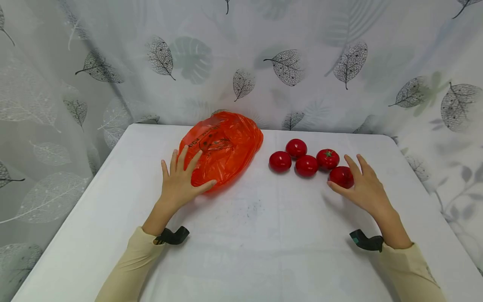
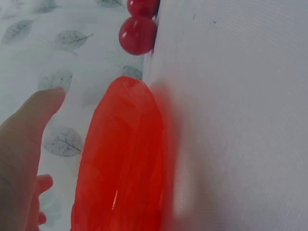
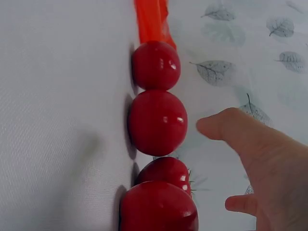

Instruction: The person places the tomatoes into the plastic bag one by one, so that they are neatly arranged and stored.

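A crumpled orange-red plastic bag (image 1: 235, 151) with dark printing lies toward the back of the table, left of the middle. My left hand (image 1: 176, 186) is spread with straight fingers over the bag's left edge; whether it touches cannot be told. In the left wrist view the bag (image 2: 122, 159) stands beside the thumb. Several shiny red tomatoes sit in a cluster right of the bag, one (image 1: 327, 159) showing a green stem top. My right hand (image 1: 366, 191) hovers with parted fingers around the rightmost tomato (image 1: 341, 178), not visibly gripping it. The right wrist view shows the nearest tomato (image 3: 159, 209) below the thumb.
A white cloth covers the table (image 1: 241, 235). Behind and at both sides hangs a pale curtain (image 1: 211, 54) with a leaf print. Each wrist carries a black strap-on mount, the left one (image 1: 173, 235) and the right one (image 1: 367, 242).
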### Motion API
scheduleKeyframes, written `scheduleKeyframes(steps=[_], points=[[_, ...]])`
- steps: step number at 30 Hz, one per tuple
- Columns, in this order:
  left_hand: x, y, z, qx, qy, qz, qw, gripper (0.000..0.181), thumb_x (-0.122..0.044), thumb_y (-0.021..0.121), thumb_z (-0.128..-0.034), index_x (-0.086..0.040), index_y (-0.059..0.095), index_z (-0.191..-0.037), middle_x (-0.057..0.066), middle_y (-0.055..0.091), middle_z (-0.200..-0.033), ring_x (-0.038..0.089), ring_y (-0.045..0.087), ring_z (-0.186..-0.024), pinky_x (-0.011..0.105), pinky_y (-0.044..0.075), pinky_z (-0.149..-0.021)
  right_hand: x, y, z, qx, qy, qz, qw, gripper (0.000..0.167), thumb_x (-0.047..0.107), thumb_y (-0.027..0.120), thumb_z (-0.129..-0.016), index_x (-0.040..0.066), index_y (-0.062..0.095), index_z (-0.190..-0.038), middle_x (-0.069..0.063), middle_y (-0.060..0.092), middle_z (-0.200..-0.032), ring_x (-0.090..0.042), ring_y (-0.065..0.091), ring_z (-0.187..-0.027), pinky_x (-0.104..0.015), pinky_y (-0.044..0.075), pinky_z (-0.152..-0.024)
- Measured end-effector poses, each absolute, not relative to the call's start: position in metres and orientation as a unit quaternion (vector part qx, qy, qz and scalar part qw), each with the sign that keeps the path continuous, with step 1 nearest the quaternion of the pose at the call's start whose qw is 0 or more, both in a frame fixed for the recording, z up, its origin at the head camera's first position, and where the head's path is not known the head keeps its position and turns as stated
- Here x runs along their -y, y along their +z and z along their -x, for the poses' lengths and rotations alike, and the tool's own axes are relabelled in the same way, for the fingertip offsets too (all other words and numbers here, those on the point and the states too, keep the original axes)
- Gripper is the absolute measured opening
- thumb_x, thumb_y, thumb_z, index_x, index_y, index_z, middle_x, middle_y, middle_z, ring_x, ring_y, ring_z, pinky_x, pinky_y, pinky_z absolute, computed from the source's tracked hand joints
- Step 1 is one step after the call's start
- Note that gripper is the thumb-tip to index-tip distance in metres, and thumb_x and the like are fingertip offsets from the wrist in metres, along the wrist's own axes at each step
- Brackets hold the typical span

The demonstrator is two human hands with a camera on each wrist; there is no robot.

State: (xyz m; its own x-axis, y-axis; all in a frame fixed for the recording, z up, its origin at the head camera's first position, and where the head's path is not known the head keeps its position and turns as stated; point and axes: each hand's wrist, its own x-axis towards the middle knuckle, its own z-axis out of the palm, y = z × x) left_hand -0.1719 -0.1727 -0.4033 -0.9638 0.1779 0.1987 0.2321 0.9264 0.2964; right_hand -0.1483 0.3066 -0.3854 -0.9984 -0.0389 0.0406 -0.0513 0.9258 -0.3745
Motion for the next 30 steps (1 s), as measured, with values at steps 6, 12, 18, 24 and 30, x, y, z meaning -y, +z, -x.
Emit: scheduleKeyframes(steps=[6, 12, 18, 24, 30], points=[[0.178, -0.411, 0.173, 0.964, -0.237, 0.074, 0.095, 0.087, -0.057, 0.065, -0.0830, -0.018, 0.029, -0.153, 0.018, 0.009, -0.160, 0.045, 0.008, -0.145, 0.067, 0.006, -0.113, -0.307, -0.387, 0.148, 0.976, 0.217, -0.009, -0.020, 0.098, 0.045, 0.074, -0.081, -0.001, 0.023, -0.151, -0.039, 0.018, -0.148, -0.063, 0.025, -0.129, -0.078, 0.037, -0.081], [0.185, -0.418, 0.175, 0.947, -0.315, 0.005, 0.062, 0.089, -0.056, 0.064, -0.0848, -0.014, 0.026, -0.154, 0.024, 0.009, -0.159, 0.051, 0.028, -0.138, 0.067, 0.032, -0.105, -0.309, -0.388, 0.148, 0.973, 0.228, -0.015, -0.028, 0.086, 0.040, 0.070, -0.086, -0.004, 0.028, -0.147, -0.040, 0.021, -0.146, -0.061, 0.029, -0.127, -0.078, 0.037, -0.082], [0.190, -0.422, 0.177, 0.928, -0.370, -0.004, 0.044, 0.083, -0.052, 0.067, -0.0849, -0.014, 0.034, -0.151, 0.022, 0.014, -0.158, 0.046, 0.027, -0.140, 0.067, 0.035, -0.103, -0.309, -0.390, 0.149, 0.969, 0.244, -0.021, -0.024, 0.077, 0.027, 0.070, -0.087, -0.007, 0.032, -0.144, -0.041, 0.026, -0.142, -0.060, 0.032, -0.125, -0.074, 0.040, -0.085], [0.193, -0.428, 0.176, 0.921, -0.387, -0.001, 0.034, 0.078, -0.044, 0.070, -0.0847, -0.010, 0.039, -0.148, 0.025, 0.026, -0.151, 0.045, 0.033, -0.135, 0.063, 0.039, -0.101, -0.311, -0.397, 0.151, 0.963, 0.267, -0.028, -0.008, 0.074, 0.020, 0.071, -0.086, -0.010, 0.033, -0.142, -0.041, 0.030, -0.139, -0.059, 0.031, -0.126, -0.072, 0.040, -0.088], [0.194, -0.434, 0.178, 0.919, -0.389, 0.004, 0.060, 0.074, -0.037, 0.070, -0.0848, -0.007, 0.041, -0.146, 0.024, 0.032, -0.147, 0.043, 0.037, -0.133, 0.064, 0.037, -0.103, -0.313, -0.403, 0.154, 0.957, 0.288, -0.044, 0.015, 0.073, 0.011, 0.073, -0.084, -0.010, 0.033, -0.141, -0.039, 0.033, -0.137, -0.056, 0.032, -0.125, -0.072, 0.042, -0.088]])
